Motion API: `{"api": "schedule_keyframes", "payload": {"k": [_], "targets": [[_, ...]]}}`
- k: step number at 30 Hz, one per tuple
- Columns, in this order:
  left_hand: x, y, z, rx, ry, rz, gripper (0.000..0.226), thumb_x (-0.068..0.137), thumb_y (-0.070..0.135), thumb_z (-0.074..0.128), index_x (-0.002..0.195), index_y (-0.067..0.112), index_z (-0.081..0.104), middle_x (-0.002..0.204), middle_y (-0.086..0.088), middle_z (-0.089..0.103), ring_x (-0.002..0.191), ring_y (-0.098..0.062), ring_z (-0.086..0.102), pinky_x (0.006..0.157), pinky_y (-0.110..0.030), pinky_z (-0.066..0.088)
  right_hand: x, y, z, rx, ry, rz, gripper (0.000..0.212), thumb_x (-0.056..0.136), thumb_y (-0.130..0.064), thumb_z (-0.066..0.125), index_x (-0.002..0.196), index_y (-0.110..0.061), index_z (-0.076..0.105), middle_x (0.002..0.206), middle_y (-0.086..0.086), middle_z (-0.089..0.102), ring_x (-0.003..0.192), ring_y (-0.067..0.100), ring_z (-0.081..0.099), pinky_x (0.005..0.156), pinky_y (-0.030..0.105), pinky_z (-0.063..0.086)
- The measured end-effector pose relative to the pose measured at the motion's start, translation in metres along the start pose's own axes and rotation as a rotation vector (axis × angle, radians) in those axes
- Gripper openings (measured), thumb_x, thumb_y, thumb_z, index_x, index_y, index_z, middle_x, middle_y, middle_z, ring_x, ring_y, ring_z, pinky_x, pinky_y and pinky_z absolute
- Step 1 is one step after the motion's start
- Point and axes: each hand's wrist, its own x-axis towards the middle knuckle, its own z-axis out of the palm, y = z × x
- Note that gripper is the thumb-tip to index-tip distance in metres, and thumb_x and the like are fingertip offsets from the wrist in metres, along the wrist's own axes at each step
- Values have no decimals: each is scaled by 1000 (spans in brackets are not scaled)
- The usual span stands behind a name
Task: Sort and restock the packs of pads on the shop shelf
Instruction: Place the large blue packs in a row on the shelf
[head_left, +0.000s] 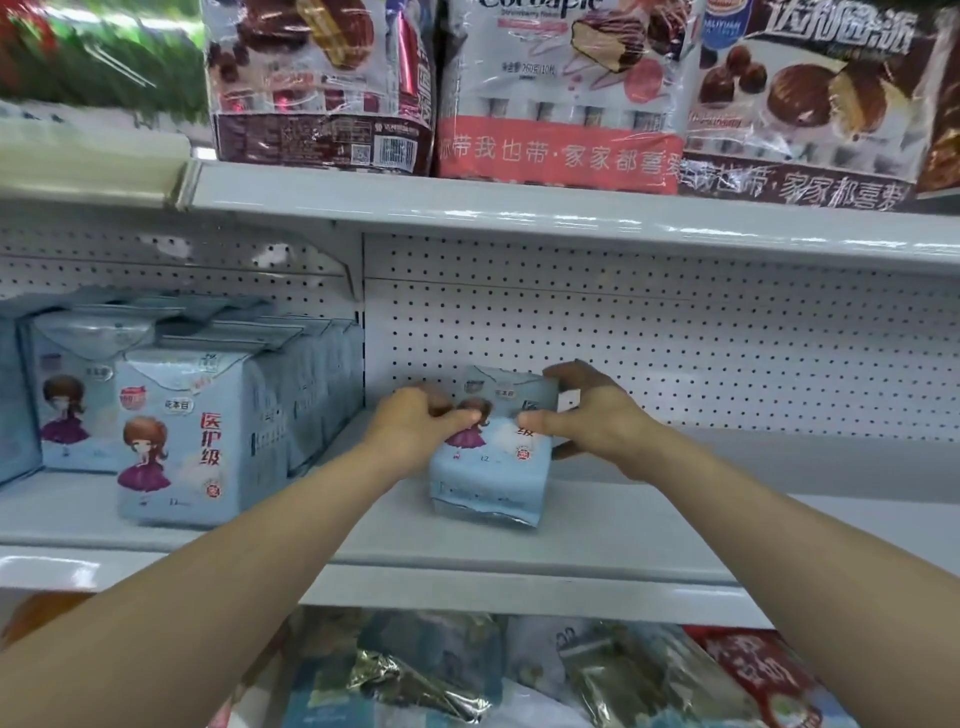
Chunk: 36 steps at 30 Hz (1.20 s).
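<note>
A person's two bare arms reach in towards a pale grey middle shelf (675, 535) in a shop. On this shelf, near its centre, one light blue pack of pads (485, 480) stands on its base, printed with a cartoon girl in a purple dress. The left hand (415, 423) grips the pack's upper left corner, fingers curled over the top and thumb pressed to the front. The right hand (595, 410) grips the upper right corner, thumb on the front and fingers wrapped round the side and back. At the left end of the same shelf, well apart from the held pack, a row of matching packs (182, 441) stands upright, lined up front to back, with more beside them at the edge of view. Behind the shelf rises a white pegboard panel (675, 353). Above the shelf, large bags of chocolate pies (561, 93) stand side by side. Below the shelf lie crinkled, shiny bags (467, 670), too blurred to identify.
</note>
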Motion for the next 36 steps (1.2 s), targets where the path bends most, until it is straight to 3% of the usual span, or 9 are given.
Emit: {"api": "schedule_keyframes", "payload": {"k": [4,6,9,12,14,19,24,28,36], "targets": [[15,-20,-3,-271,79,6,28,81,14,82,86,7,55,91,-13,74,69,-9,70,67,-24,53,17,-4,19,-7,71,-141,71,72,-6,90,129,-22,50,131,-3,50,91,21,68,66,39,64],[25,-32,-2,-314,135,10,31,78,10,84,88,9,55,99,-14,74,86,-22,72,81,-39,58,29,-3,31,-72,111,-199,67,72,-2,88,123,-23,49,133,0,48,87,16,62,64,35,62],[36,-43,-2,-320,187,11,32,79,6,82,85,11,51,102,-21,72,94,-33,71,85,-47,57,49,-1,45,-162,130,-260,67,72,-2,87,118,-26,46,132,1,46,89,14,58,66,24,56],[50,-51,-1,-335,225,-22,31,84,-1,75,87,8,46,105,-25,67,81,-27,68,60,-25,57,71,2,59,-210,123,-296,65,74,-2,85,116,-27,43,129,0,44,95,18,57,61,12,46],[57,-53,0,-304,250,-37,29,86,-1,73,92,5,45,96,-16,60,74,-19,60,47,-13,45,86,6,67,-223,128,-326,64,74,-2,84,117,-27,42,127,-1,43,99,21,57,64,15,45],[70,-54,2,-188,325,-33,22,94,6,66,95,3,45,75,7,46,51,4,44,43,-7,40,116,17,84,-217,141,-410,63,72,-3,82,118,-23,44,123,-1,44,101,25,56,81,43,55],[88,-69,3,0,441,-86,25,92,28,69,91,13,48,77,1,52,67,-16,50,50,-26,32,143,26,100,-249,165,-442,63,72,-6,82,120,-21,44,122,-5,47,102,23,59,82,48,55],[99,-78,6,87,487,-107,23,95,34,64,97,18,48,90,-5,58,81,-27,54,68,-32,41,163,30,112,-268,187,-465,65,71,-5,83,121,-19,45,121,-4,47,104,24,60,83,48,56],[122,-87,10,146,524,-93,23,101,34,56,114,16,53,109,-14,68,97,-34,64,69,-34,40,189,32,125,-329,225,-437,64,71,-8,85,121,-19,46,126,-1,49,103,25,61,83,47,55]]}}
